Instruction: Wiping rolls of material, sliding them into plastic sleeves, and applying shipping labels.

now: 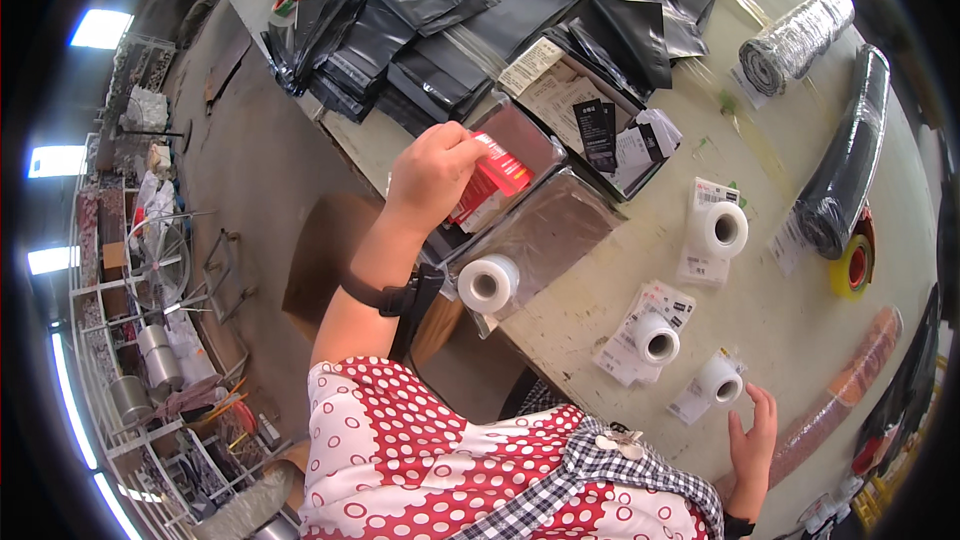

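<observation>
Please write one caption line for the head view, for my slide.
Left hand lifts a red packet from a clear tray; right hand rests beside small white rolls.

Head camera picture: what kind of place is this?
Probably a packing workshop. Grey mailing bags lie heaped on the worktable, small white tape rolls sit on label slips, and the left hand holds a small red box.

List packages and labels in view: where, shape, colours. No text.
Red packet: flat box, red and white, in left hand over clear trays.
Black tags: small rectangles in open tray.
White label rolls: on paper slips, table centre, near right hand.
Black mailer bags: glossy heap, table's far end.
</observation>
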The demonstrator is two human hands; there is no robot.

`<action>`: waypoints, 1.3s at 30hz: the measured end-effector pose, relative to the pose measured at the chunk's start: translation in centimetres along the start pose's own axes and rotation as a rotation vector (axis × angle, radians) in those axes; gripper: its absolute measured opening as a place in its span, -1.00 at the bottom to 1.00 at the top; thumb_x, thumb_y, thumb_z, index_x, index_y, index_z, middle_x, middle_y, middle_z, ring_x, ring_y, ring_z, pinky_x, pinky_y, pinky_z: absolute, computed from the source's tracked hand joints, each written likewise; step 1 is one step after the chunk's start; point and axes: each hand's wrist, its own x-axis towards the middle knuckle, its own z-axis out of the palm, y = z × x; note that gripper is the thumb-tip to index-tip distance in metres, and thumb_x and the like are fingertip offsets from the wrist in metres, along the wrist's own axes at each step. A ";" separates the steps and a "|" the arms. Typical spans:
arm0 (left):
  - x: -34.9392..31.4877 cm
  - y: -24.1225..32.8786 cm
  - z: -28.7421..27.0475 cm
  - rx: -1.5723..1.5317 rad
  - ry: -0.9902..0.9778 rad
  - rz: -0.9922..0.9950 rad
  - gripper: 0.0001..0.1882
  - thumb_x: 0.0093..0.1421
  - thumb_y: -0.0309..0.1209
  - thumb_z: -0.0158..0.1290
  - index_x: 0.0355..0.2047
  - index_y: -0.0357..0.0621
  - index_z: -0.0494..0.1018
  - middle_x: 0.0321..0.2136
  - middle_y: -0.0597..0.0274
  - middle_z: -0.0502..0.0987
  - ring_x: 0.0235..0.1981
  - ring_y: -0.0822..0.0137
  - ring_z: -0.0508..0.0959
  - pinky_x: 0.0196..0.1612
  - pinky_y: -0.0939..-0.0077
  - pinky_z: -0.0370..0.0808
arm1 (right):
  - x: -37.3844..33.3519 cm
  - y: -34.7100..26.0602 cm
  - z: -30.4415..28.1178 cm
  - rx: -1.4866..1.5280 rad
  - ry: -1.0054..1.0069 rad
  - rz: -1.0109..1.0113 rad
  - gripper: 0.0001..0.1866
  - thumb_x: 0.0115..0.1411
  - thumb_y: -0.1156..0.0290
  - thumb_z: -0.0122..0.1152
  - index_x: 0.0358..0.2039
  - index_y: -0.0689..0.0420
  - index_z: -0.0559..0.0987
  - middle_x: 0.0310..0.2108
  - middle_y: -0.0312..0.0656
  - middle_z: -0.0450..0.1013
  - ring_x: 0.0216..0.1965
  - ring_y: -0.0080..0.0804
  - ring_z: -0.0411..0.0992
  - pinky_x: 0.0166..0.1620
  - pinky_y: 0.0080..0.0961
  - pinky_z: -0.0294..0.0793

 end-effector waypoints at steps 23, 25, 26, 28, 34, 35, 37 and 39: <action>-12.9 -1.8 -4.2 -0.147 0.000 -0.392 -0.87 -0.02 -0.49 0.16 -0.40 -0.10 0.50 -0.44 0.24 0.46 -0.40 0.25 0.49 -0.33 0.43 0.43 | -6.1 -4.4 0.6 -0.071 0.052 -0.008 -0.49 -0.07 0.59 0.21 -0.02 0.16 0.42 -0.05 -0.06 0.35 -0.01 -0.12 0.33 0.04 -0.35 0.32; -13.1 -1.8 -4.3 -0.175 -0.003 -0.413 -0.87 -0.02 -0.48 0.16 -0.41 -0.09 0.50 -0.44 0.24 0.46 -0.39 0.23 0.49 -0.32 0.41 0.43 | -6.8 -4.6 0.8 -0.087 0.067 -0.017 -0.49 -0.06 0.59 0.21 -0.02 0.16 0.42 -0.05 -0.06 0.35 -0.01 -0.12 0.34 0.03 -0.35 0.33; -13.3 -1.9 -4.2 -0.182 -0.002 -0.410 -0.87 -0.02 -0.48 0.16 -0.41 -0.09 0.50 -0.44 0.24 0.46 -0.39 0.23 0.49 -0.32 0.41 0.43 | -7.0 -4.8 1.0 -0.077 0.061 -0.005 -0.49 -0.06 0.58 0.21 -0.02 0.16 0.42 -0.05 -0.06 0.35 -0.02 -0.12 0.34 0.02 -0.36 0.33; -13.6 -2.2 -4.1 -0.102 0.040 -0.291 -0.88 -0.02 -0.56 0.16 -0.42 -0.21 0.50 -0.45 0.23 0.45 -0.53 0.36 0.48 -0.44 0.55 0.44 | -7.4 -5.0 1.1 -0.069 0.060 0.013 -0.50 -0.06 0.58 0.21 -0.02 0.16 0.42 -0.05 -0.06 0.35 -0.02 -0.12 0.34 0.01 -0.36 0.33; -13.9 -2.5 -3.6 -0.132 0.055 -0.262 -0.89 -0.02 -0.56 0.16 -0.43 -0.21 0.50 -0.46 0.23 0.45 -0.52 0.35 0.48 -0.44 0.54 0.44 | -8.2 -4.9 1.6 -0.087 0.074 -0.015 -0.50 -0.06 0.58 0.21 -0.03 0.16 0.42 -0.05 -0.06 0.35 -0.03 -0.12 0.34 -0.01 -0.37 0.34; -13.8 -2.5 -3.7 -0.133 0.052 -0.260 -0.89 -0.02 -0.56 0.16 -0.43 -0.21 0.50 -0.46 0.23 0.45 -0.52 0.35 0.48 -0.44 0.54 0.44 | -8.2 -4.9 1.7 -0.095 0.076 -0.024 -0.50 -0.06 0.58 0.21 -0.03 0.16 0.42 -0.05 -0.06 0.35 -0.03 -0.12 0.34 -0.01 -0.36 0.34; -13.4 -2.4 -3.8 -0.094 0.062 -0.236 -0.90 -0.01 -0.56 0.16 -0.44 -0.19 0.50 -0.46 0.22 0.45 -0.52 0.34 0.49 -0.45 0.52 0.43 | -8.2 -5.0 1.7 -0.105 0.076 -0.031 -0.50 -0.06 0.59 0.22 -0.03 0.16 0.42 -0.05 -0.06 0.35 -0.03 -0.12 0.34 -0.01 -0.36 0.34; -13.3 -2.3 -4.0 -0.110 0.078 -0.241 -0.90 -0.02 -0.58 0.14 -0.44 -0.19 0.50 -0.45 0.21 0.44 -0.50 0.31 0.48 -0.43 0.50 0.43 | -8.0 -5.4 1.8 -0.081 0.043 0.027 -0.50 -0.06 0.59 0.22 -0.03 0.17 0.42 -0.05 -0.06 0.35 -0.01 -0.12 0.34 0.03 -0.35 0.33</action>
